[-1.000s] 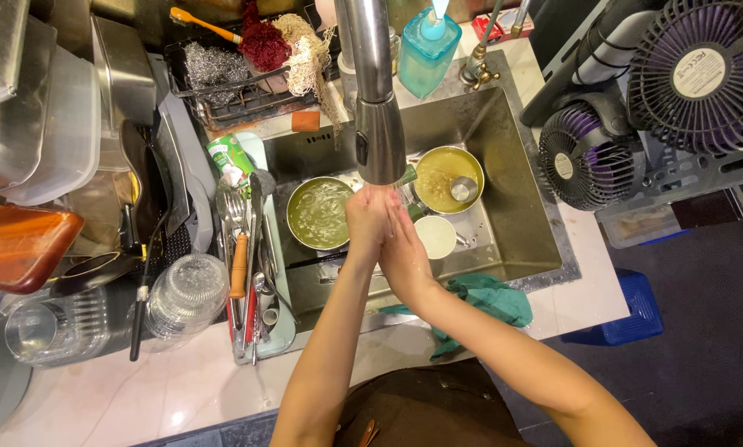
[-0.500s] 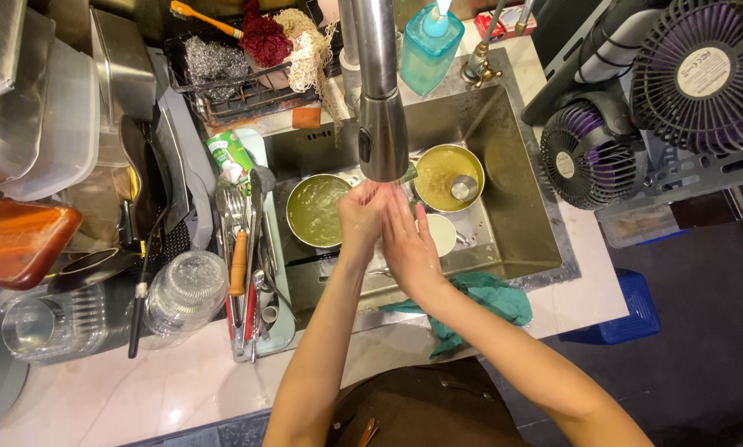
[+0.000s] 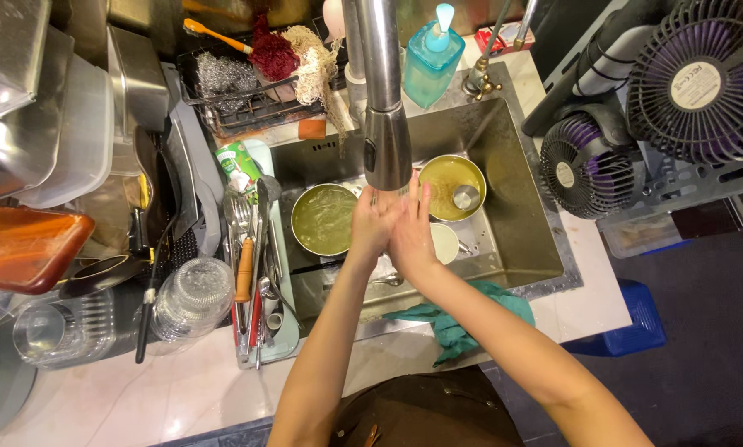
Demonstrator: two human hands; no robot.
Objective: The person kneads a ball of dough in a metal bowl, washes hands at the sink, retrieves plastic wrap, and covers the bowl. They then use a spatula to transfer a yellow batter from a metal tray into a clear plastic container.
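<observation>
Steel-grey pull-down faucet spout (image 3: 385, 124) is hanging over the left hand (image 3: 371, 223) and right hand (image 3: 411, 236), both open-gripped, pressing together, possibly splashing the near table (image 3: 181, 389).

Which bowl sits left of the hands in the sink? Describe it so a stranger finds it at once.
Start at the stainless steel sink under the tall metal tap. Two round metal bowls lie inside; take the one beside the left hand, nearest the cutlery tray. This round metal bowl of greenish water holds no small cup, unlike its yellowish neighbour.
</observation>
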